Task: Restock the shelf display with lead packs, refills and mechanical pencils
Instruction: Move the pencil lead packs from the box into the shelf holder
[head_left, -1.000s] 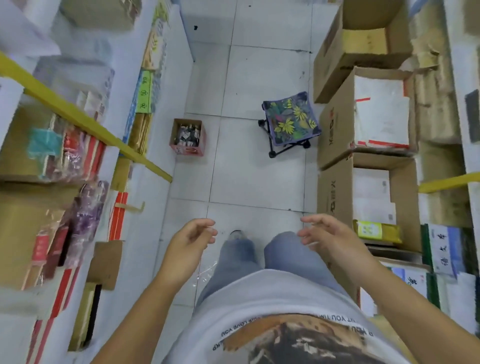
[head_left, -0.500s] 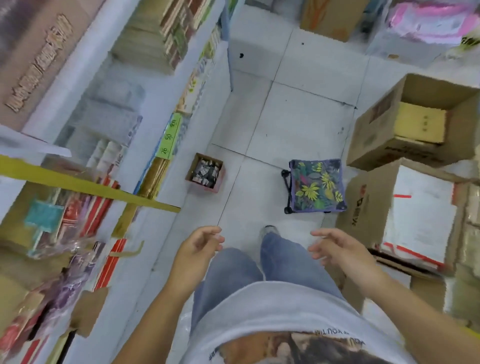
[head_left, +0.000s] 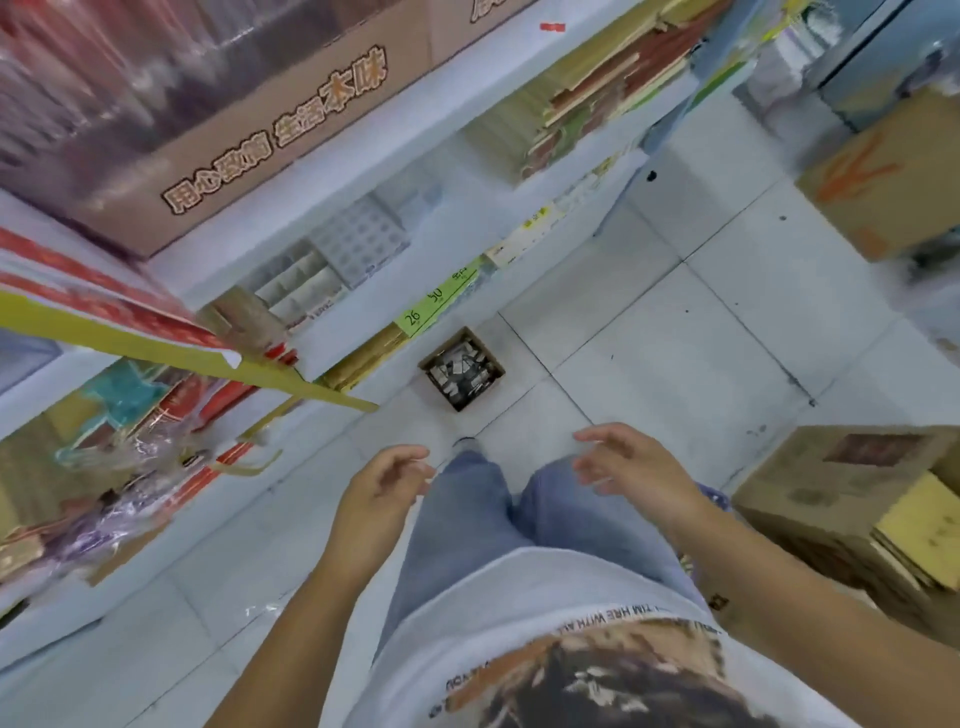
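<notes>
A small open cardboard box (head_left: 462, 368) of small dark and white packs sits on the tiled floor beside the foot of the white shelf unit (head_left: 332, 171). Both my hands hang in front of my thighs, well short of the box. My left hand (head_left: 382, 488) holds nothing, its fingers loosely curled. My right hand (head_left: 631, 470) is also empty, fingers relaxed and spread a little. On a middle shelf stand white divided display trays (head_left: 332, 262).
The shelves on the left hold wrapped red and purple stationery behind a yellow rail (head_left: 171, 351). A large printed carton (head_left: 249, 119) sits on an upper shelf. Open cardboard boxes (head_left: 852, 499) stand on the floor at right, another carton (head_left: 888, 176) farther back.
The view has swung left and up toward the shelves while I step forward; the small box is now nearer my feet and the folding stool has left view. Both hands stay empty.
</notes>
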